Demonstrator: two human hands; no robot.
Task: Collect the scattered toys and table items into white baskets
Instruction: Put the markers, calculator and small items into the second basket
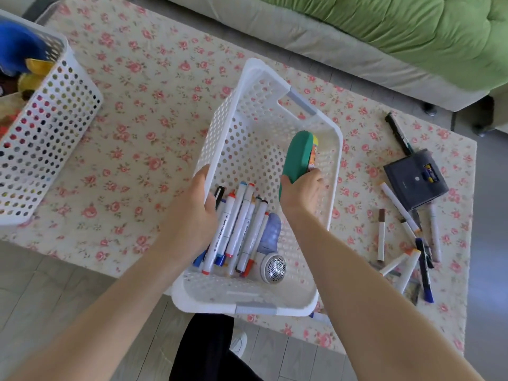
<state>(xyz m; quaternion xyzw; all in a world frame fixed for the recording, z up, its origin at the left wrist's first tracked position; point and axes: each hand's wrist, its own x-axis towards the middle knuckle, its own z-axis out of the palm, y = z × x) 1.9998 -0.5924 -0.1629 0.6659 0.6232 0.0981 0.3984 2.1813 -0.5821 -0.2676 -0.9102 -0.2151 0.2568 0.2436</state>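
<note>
Head view, looking down on a floral table (pixel 154 111). Far left of the L hand (pixel 198 213), a second white basket (pixel 55 119) holds plush toys (pixel 24 50). The L hand grips the left rim of the main white basket (pixel 247 105), fingers curled round it. Inside, just right of that hand, a bundle of markers (pixel 239 229) lies lengthwise beside a small white fabric shaver (pixel 272 265).

The R hand (pixel 302 193) is inside the basket, fingers wrapped round the near end of a green case (pixel 298 158). The case stands on edge. Its long axis runs away from the person, w/ the far end tilted a bit right and the colourful face turned right.

Well right of the R hand, loose markers (pixel 406 243) & a dark box (pixel 415 180) lie on the table.

Likely step: putting the case in. The next move prob. needs it lowered flat and let go, then a reach right for the loose markers.
</note>
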